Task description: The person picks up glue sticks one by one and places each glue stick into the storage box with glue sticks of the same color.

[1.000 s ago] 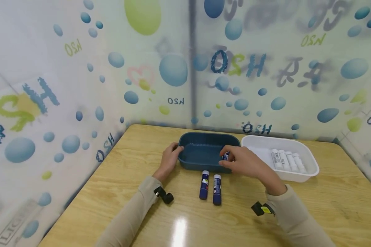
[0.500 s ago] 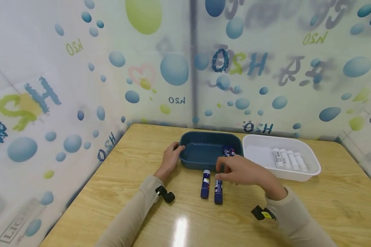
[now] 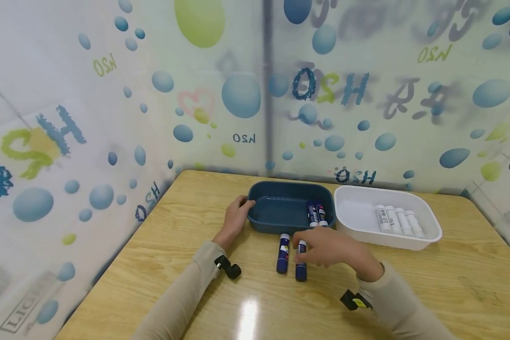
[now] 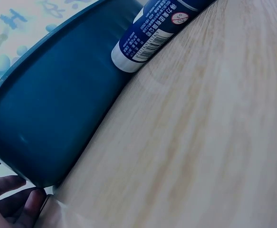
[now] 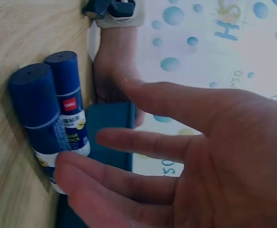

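A dark blue bin (image 3: 276,212) stands on the table, with two blue glue sticks (image 3: 312,211) lying side by side at its right end. My left hand (image 3: 234,221) grips the bin's left end, thumb over the rim and fingers outside. In front of the bin lie two more blue glue sticks with white ends, a left one (image 3: 283,255) and a right one (image 3: 301,273). Over the right one hovers my right hand (image 3: 329,246). Its fingers (image 5: 148,142) look spread in the right wrist view, at the glue stick's side without pinching it.
A white bin (image 3: 357,219) sits against the blue bin's right side, holding several white tubes (image 3: 401,222) in a row. Behind the wooden table (image 3: 212,189) rises a patterned wall (image 3: 204,118), with another at the left.
My right hand has let go of a glue stick in the blue bin, beside another one. It has moved out over the front rim and down to the right glue stick. My left hand stays put.
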Demonstrator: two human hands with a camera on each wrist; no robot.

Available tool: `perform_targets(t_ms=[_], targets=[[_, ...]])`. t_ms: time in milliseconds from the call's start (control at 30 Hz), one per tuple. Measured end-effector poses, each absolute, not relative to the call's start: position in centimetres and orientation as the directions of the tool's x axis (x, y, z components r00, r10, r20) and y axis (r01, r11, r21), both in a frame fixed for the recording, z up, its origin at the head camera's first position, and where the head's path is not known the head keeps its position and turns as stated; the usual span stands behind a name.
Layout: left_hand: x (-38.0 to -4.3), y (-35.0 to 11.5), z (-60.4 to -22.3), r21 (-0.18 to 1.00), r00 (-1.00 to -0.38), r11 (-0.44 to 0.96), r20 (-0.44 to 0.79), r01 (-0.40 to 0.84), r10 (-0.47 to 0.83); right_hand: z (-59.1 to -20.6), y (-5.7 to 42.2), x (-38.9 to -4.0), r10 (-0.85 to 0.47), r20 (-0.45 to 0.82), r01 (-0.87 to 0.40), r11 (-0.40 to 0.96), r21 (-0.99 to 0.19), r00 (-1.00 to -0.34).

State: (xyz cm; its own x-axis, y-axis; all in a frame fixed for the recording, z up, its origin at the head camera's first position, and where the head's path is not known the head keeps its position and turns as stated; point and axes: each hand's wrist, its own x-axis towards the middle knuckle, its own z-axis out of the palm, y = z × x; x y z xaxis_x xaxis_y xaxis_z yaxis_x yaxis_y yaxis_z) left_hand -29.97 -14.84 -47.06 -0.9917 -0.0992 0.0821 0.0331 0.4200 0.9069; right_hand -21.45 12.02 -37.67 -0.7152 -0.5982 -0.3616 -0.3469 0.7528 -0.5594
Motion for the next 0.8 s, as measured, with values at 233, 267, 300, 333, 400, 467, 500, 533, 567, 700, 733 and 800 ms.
perform_targets(t_ms=[233, 267, 300, 333, 400, 467, 500, 533, 567, 700, 733, 800], targets=[[-29.8, -14.9, -47.1, 0.909, -0.993, 0.415, 0.076, 0.029, -0.095, -38.1, 11.7, -21.3, -0.585, -0.424, -0.333, 0.779, -0.531, -0.692], [-29.8, -14.9, -47.2, 0.909, -0.993, 0.415, 0.075, 0.029, -0.096, -38.1, 11.6, -21.3, -0.579, -0.431, -0.328, 0.784, -0.527, -0.692], [-29.8, -14.9, -47.2, 0.91, -0.993, 0.413, 0.075, 0.029, -0.096, -38.1, 11.6, -21.3, -0.573, -0.437, -0.323, 0.789, -0.522, -0.693], [-29.8, -14.9, -47.2, 0.91, -0.993, 0.413, 0.075, 0.028, -0.096, -38.1, 11.5, -21.2, -0.571, -0.443, -0.324, 0.792, -0.517, -0.691], [-29.9, -14.9, -47.2, 0.912, -0.993, 0.408, 0.073, 0.027, -0.098, -38.1, 11.4, -21.2, -0.566, -0.449, -0.321, 0.797, -0.511, -0.691], [-30.0, -14.9, -47.2, 0.914, -0.992, 0.405, 0.075, 0.03, -0.097, -38.1, 11.4, -21.2, -0.565, -0.454, -0.322, 0.8, -0.506, -0.689], [-30.0, -14.9, -47.2, 0.914, -0.992, 0.404, 0.076, 0.031, -0.097, -38.2, 11.4, -21.2, -0.564, -0.457, -0.322, 0.802, -0.504, -0.688], [-30.0, -14.9, -47.2, 0.914, -0.992, 0.405, 0.078, 0.032, -0.097, -38.2, 11.3, -21.2, -0.562, -0.462, -0.32, 0.804, -0.502, -0.686], [-30.1, -14.9, -47.2, 0.914, -0.992, 0.405, 0.08, 0.034, -0.098, -38.4, 11.3, -21.2, -0.558, -0.465, -0.316, 0.806, -0.5, -0.687], [-30.1, -14.9, -47.2, 0.91, -0.992, 0.413, 0.085, 0.038, -0.097, -38.8, 11.1, -21.3, -0.552, -0.48, -0.311, 0.813, -0.493, -0.682], [-30.1, -14.8, -47.2, 0.91, -0.991, 0.414, 0.087, 0.039, -0.098, -38.9, 11.1, -21.4, -0.551, -0.48, -0.313, 0.814, -0.489, -0.683], [-30.1, -14.8, -47.2, 0.908, -0.991, 0.418, 0.091, 0.043, -0.097, -39.1, 11.0, -21.5, -0.55, -0.481, -0.32, 0.817, -0.48, -0.683]])
